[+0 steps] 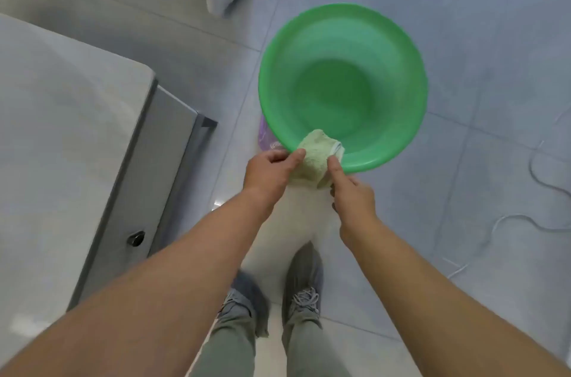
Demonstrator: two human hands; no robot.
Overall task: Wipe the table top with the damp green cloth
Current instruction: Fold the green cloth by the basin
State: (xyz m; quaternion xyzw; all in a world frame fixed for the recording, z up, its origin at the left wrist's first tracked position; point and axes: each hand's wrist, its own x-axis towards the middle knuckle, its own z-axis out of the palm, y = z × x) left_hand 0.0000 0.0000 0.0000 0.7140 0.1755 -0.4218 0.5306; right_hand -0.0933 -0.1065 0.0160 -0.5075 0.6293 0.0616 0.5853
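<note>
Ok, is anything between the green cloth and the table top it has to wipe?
Nothing visible does. The left hand and right hand hold the green cloth over the green basin's near rim. The table top lies to their left, and only floor shows between.

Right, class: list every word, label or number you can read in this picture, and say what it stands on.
Pale lettering on the purple thing under the green basin: too blurred to read.
No other writing shows, neither on the green cloth nor on the table.
</note>
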